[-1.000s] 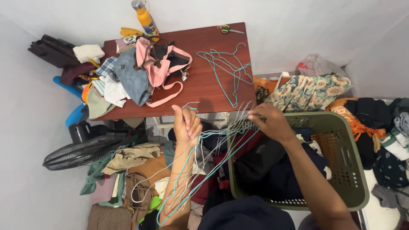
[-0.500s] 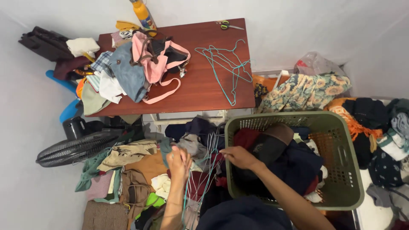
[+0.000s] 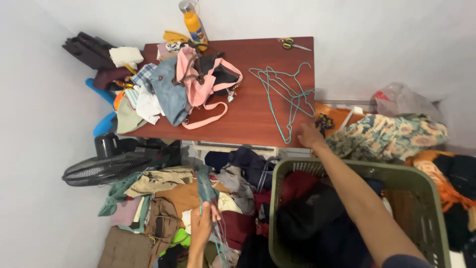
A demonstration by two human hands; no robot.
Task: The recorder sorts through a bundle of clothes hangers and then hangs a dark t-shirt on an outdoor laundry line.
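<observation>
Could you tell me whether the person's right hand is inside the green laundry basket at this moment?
No, the right hand reaches past the green laundry basket to the table edge, beside the teal wire hangers.

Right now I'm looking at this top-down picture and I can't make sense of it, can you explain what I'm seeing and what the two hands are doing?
There is no machine: the camera sits on a person's head and looks down at their own two bare arms. The right hand reaches out to the near edge of a reddish wooden table, right by a few teal wire hangers lying there. The left hand is low in the picture and grips a bunch of teal hangers. On the table also lie a heap of clothes and a pink bag, scissors and an orange bottle. Below are a green laundry basket full of dark clothes, loose clothes on the floor and a black fan.
</observation>
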